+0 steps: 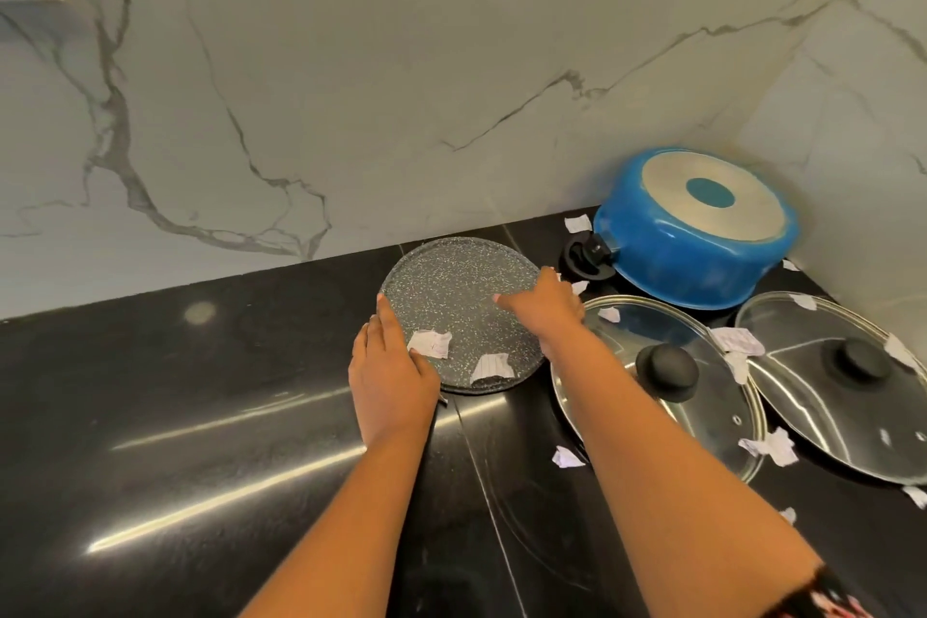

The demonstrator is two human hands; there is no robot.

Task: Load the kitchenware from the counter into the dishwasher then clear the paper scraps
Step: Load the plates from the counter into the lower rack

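A round speckled grey pan (454,296) lies flat on the black counter (200,417), with two paper scraps (430,343) on its near part. My left hand (389,366) rests against the pan's left rim, fingers stretched along it. My right hand (544,306) grips the pan's right rim, thumb lying on top. An upside-down blue pot (697,231) stands in the far right corner. Two glass lids with black knobs lie to the right, the nearer lid (662,381) beside my right forearm and the other lid (847,381) further right.
Several torn paper scraps (770,447) are scattered on the counter and on the lids. A marble backsplash (401,90) runs behind the counter and turns the corner at the right. The counter's left half shows only reflections.
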